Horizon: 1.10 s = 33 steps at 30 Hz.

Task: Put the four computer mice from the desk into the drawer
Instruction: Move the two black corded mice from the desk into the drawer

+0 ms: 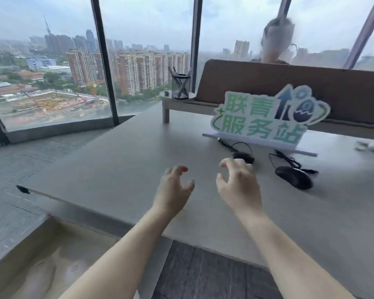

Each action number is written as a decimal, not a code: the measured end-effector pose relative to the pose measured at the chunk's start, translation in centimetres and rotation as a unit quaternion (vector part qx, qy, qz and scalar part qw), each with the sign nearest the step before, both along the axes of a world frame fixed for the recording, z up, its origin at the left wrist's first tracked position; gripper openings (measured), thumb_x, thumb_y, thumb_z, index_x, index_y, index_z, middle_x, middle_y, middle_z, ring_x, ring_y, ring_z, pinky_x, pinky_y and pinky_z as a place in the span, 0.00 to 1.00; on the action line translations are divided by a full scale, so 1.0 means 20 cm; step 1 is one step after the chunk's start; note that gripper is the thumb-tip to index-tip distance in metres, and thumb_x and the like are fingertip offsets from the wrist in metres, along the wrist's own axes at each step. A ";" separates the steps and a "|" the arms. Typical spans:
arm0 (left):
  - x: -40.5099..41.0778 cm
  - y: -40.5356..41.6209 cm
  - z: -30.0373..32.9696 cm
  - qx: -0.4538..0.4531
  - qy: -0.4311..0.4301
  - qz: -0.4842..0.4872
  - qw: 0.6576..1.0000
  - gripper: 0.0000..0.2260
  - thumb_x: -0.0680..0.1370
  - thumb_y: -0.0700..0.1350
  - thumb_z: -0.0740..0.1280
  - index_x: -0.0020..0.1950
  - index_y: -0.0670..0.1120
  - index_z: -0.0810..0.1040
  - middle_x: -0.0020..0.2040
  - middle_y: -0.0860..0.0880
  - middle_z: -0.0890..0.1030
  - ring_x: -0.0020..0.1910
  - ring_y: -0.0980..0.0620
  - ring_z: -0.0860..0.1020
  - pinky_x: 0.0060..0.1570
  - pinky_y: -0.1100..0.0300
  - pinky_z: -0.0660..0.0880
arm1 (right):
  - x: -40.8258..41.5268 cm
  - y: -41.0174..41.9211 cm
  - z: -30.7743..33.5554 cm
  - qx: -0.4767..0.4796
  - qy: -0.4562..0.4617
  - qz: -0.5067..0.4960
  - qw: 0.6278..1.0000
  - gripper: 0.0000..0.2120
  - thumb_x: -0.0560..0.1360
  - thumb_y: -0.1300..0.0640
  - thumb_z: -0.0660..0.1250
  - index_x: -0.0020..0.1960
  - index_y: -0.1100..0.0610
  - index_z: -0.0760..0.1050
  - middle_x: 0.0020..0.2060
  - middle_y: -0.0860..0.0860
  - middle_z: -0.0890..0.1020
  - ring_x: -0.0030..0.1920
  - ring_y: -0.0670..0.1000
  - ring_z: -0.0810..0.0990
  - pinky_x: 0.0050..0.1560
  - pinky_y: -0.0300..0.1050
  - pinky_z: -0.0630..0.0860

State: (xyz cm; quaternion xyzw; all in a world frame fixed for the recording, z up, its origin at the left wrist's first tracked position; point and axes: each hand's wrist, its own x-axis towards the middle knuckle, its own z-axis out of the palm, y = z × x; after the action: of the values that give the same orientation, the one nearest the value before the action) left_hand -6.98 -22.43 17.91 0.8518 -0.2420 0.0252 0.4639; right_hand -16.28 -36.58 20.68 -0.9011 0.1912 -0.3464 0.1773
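Note:
Two black wired mice lie on the grey desk [121,165]. The smaller mouse [244,156] sits just beyond my right hand [239,184], partly hidden by its fingers. The larger mouse [294,177] lies further right with its cable coiled behind it. My right hand hovers over the desk, fingers curled and apart, holding nothing. My left hand [174,188] hovers beside it, also empty with fingers apart. The open wooden drawer [41,262] is at lower left, below the desk edge; blurred dark shapes lie inside it.
A green and white sign [263,119] stands behind the mice. A mesh pen holder [181,86] sits on a small raised shelf at the back. A brown partition [300,83] has a person behind it. White items [371,146] lie far right.

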 end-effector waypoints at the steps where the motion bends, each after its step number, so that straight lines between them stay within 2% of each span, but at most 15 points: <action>1: -0.01 -0.12 0.00 0.033 0.013 -0.024 0.999 0.21 0.74 0.51 0.68 0.66 0.49 0.72 0.64 0.46 0.74 0.63 0.46 0.73 0.61 0.52 0.72 | -0.03 -0.16 -0.02 -0.012 0.005 -0.038 0.999 0.14 0.71 0.58 0.69 0.57 0.56 0.76 0.55 0.56 0.78 0.57 0.61 0.72 0.52 0.53 0.72; 5: -0.02 -0.55 -0.01 0.133 0.018 -0.068 0.989 0.32 0.73 0.57 0.66 0.75 0.55 0.60 0.76 0.47 0.61 0.74 0.44 0.61 0.68 0.50 0.65 | -0.15 -0.69 -0.10 -0.007 0.082 -0.158 0.984 0.27 0.69 0.49 0.72 0.65 0.54 0.70 0.64 0.59 0.72 0.66 0.64 0.66 0.64 0.60 0.68; 9: 0.05 -0.86 -0.03 0.198 -0.003 -0.065 0.978 0.35 0.73 0.56 0.66 0.77 0.57 0.54 0.80 0.44 0.52 0.76 0.40 0.56 0.67 0.49 0.65 | -0.18 -0.99 -0.20 0.027 0.183 -0.185 0.965 0.34 0.71 0.39 0.68 0.72 0.49 0.61 0.74 0.60 0.60 0.74 0.65 0.55 0.72 0.60 0.60; 12: 0.12 -1.03 -0.05 0.241 -0.022 -0.062 0.968 0.36 0.73 0.57 0.65 0.77 0.58 0.53 0.80 0.42 0.51 0.76 0.38 0.55 0.69 0.48 0.62 | -0.17 -1.09 -0.26 0.049 0.190 -0.176 0.965 0.33 0.72 0.39 0.66 0.72 0.48 0.60 0.76 0.60 0.57 0.74 0.64 0.55 0.72 0.59 0.60; 14: 0.16 -1.12 -0.07 0.265 -0.040 -0.066 0.961 0.36 0.72 0.59 0.65 0.77 0.58 0.54 0.80 0.41 0.52 0.75 0.37 0.57 0.71 0.47 0.61 | -0.17 -1.11 -0.29 0.055 0.168 -0.174 0.969 0.29 0.74 0.41 0.66 0.71 0.48 0.61 0.74 0.59 0.60 0.72 0.64 0.58 0.69 0.59 0.65; 16: 0.18 -1.19 -0.07 0.270 -0.055 -0.060 0.959 0.33 0.71 0.59 0.65 0.75 0.57 0.59 0.78 0.41 0.59 0.72 0.37 0.63 0.68 0.47 0.63 | -0.16 -1.12 -0.31 0.043 0.143 -0.175 0.973 0.26 0.75 0.44 0.65 0.69 0.49 0.64 0.70 0.59 0.65 0.67 0.64 0.63 0.64 0.59 0.70; 19: 0.17 -1.25 -0.06 0.240 -0.073 -0.021 0.968 0.25 0.71 0.56 0.68 0.66 0.52 0.67 0.62 0.41 0.74 0.61 0.38 0.72 0.56 0.49 0.69 | -0.16 -1.11 -0.32 0.027 0.128 -0.167 0.977 0.22 0.76 0.50 0.64 0.68 0.51 0.66 0.65 0.59 0.69 0.60 0.62 0.68 0.56 0.56 0.74; 21: 0.15 -1.24 -0.05 0.232 -0.082 -0.004 0.969 0.21 0.72 0.54 0.68 0.61 0.50 0.68 0.57 0.42 0.75 0.57 0.38 0.73 0.52 0.49 0.69 | -0.17 -1.10 -0.32 0.031 0.121 -0.146 0.981 0.20 0.76 0.51 0.65 0.66 0.51 0.67 0.62 0.59 0.70 0.58 0.62 0.69 0.52 0.55 0.75; 23: 0.12 -1.17 -0.04 0.203 -0.070 0.003 0.977 0.21 0.72 0.52 0.67 0.61 0.48 0.66 0.57 0.41 0.74 0.57 0.38 0.73 0.52 0.49 0.70 | -0.18 -1.09 -0.31 0.047 0.111 -0.117 0.986 0.20 0.75 0.53 0.67 0.65 0.52 0.69 0.58 0.58 0.70 0.57 0.62 0.70 0.53 0.55 0.74; 27: 0.07 -0.89 0.04 0.068 -0.019 0.031 0.997 0.24 0.72 0.53 0.66 0.66 0.49 0.66 0.61 0.44 0.72 0.58 0.41 0.74 0.51 0.52 0.71 | -0.20 -0.94 -0.24 0.105 0.027 -0.060 0.992 0.20 0.74 0.57 0.69 0.64 0.53 0.71 0.53 0.56 0.71 0.57 0.60 0.70 0.56 0.49 0.70; 30: 0.02 -0.59 0.15 -0.016 -0.024 0.061 0.998 0.27 0.72 0.54 0.67 0.69 0.50 0.67 0.62 0.48 0.72 0.55 0.47 0.75 0.49 0.58 0.68 | -0.18 -0.72 -0.12 0.122 -0.058 -0.017 0.991 0.21 0.74 0.57 0.70 0.66 0.53 0.71 0.55 0.56 0.73 0.58 0.54 0.70 0.59 0.47 0.70; 33: -0.04 -0.26 0.27 -0.081 -0.032 0.088 0.992 0.24 0.73 0.52 0.68 0.67 0.48 0.71 0.57 0.51 0.72 0.52 0.51 0.74 0.50 0.62 0.66 | -0.18 -0.42 0.02 0.170 -0.126 0.039 0.977 0.21 0.75 0.56 0.69 0.67 0.50 0.70 0.58 0.53 0.71 0.57 0.50 0.72 0.58 0.39 0.66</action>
State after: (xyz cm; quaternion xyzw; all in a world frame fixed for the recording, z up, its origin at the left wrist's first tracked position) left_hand -7.81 -27.61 23.35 0.8281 -0.1777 0.1125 0.5196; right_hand -19.90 -45.03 21.17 -0.8137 0.1878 -0.4123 0.3643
